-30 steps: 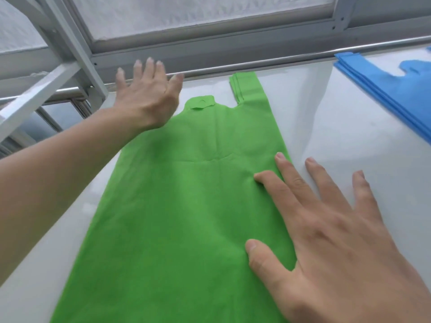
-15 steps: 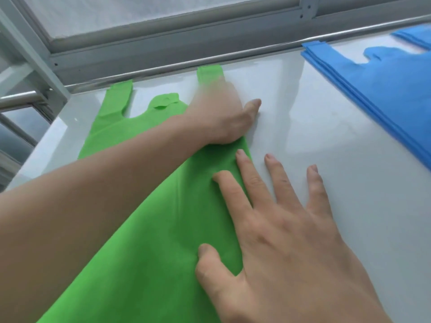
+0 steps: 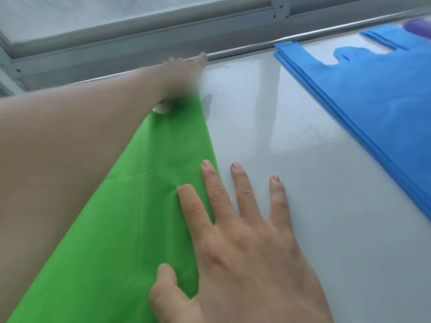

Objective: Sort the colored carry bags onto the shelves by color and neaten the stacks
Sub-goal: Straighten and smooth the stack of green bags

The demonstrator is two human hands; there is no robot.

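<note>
A green carry bag (image 3: 149, 206) lies flat on the glossy white shelf (image 3: 291, 164), running from the lower left up toward the back. My right hand (image 3: 238, 241) rests flat with fingers spread, thumb and first two fingers on the bag's right edge, the other fingers on the bare shelf. My left hand (image 3: 184, 73), blurred, lies stretched over the bag's far end near the back rail, hiding the handles. A stack of blue carry bags (image 3: 373, 101) lies at the right, handles toward the back.
A metal rail and grey shelf frame (image 3: 233, 36) run along the back edge. Something purple (image 3: 417, 26) shows at the top right corner beyond the blue stack. Bare shelf surface separates the green bag from the blue stack.
My left hand has slid across the bag's top from the left handle to the right and toward the back rail. My right hand stays pressed on the bag's right edge. The view has shifted right.
</note>
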